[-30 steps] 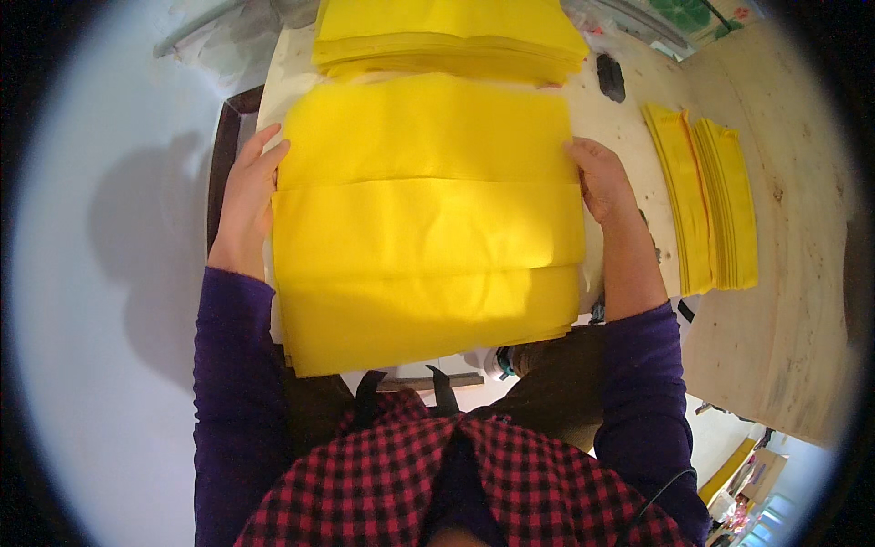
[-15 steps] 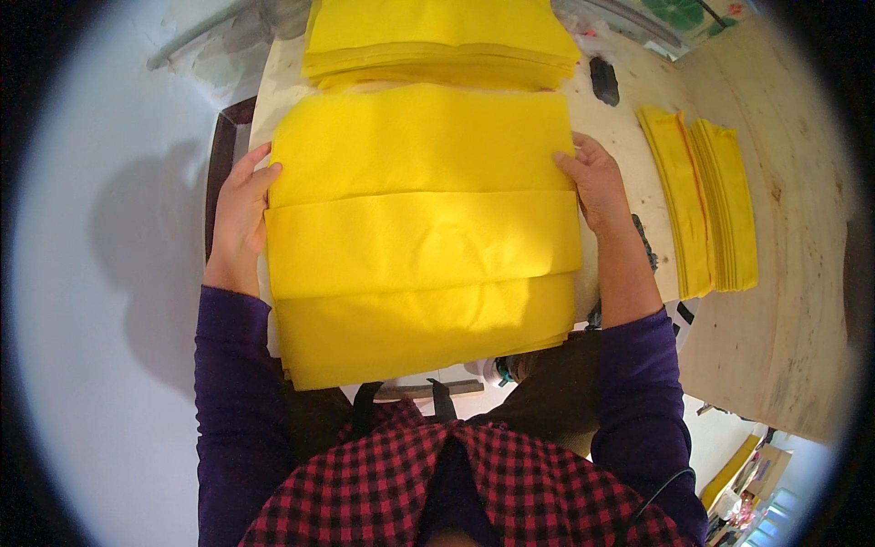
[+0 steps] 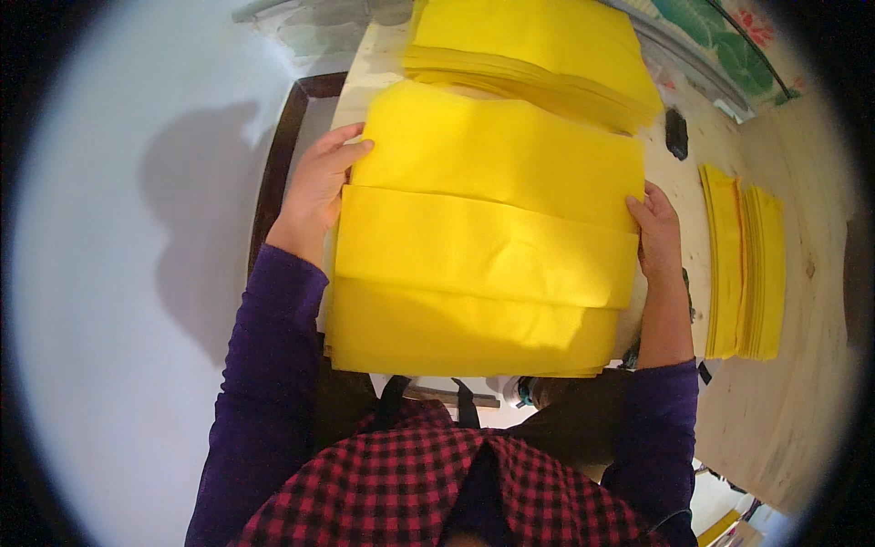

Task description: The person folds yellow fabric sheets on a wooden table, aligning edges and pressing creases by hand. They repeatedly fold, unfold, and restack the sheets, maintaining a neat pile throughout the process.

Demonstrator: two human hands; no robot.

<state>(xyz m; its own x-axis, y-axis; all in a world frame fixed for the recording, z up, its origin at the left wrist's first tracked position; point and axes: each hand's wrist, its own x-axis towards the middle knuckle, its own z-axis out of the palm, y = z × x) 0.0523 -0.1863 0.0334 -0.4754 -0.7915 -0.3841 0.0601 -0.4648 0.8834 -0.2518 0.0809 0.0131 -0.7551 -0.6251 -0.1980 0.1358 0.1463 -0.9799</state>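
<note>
Pale wooden counter (image 3: pixel 784 401), running from the near edge away to the far edge and broad on the right side. At its left part, a thick folded stack of yellow fabric (image 3: pixel 488 246), lifted or propped toward the camera, long axis across from left to right, layers stepped in three bands, lowest band hanging at the near edge. Beyond it at the far edge, a second yellow pile (image 3: pixel 538 46), flat, just behind the held stack and partly covered by it. Near the right edge, two narrow yellow stacks (image 3: pixel 743 264) side by side, long axes running near to far, well apart from the held stack. Left of the counter, a dark frame (image 3: pixel 273 173) against a pale floor (image 3: pixel 118 273). Between the held stack and the narrow stacks, a small black object (image 3: pixel 676 133), too small to identify. Left hand (image 3: pixel 319 187) clasped on the left edge of the held stack, thumb on the front face. Right hand (image 3: pixel 658 235) clasped on the right edge, fingers curled behind it. Purple sleeves (image 3: pixel 264 365) and a red checked garment (image 3: pixel 437 492) at the bottom.
</note>
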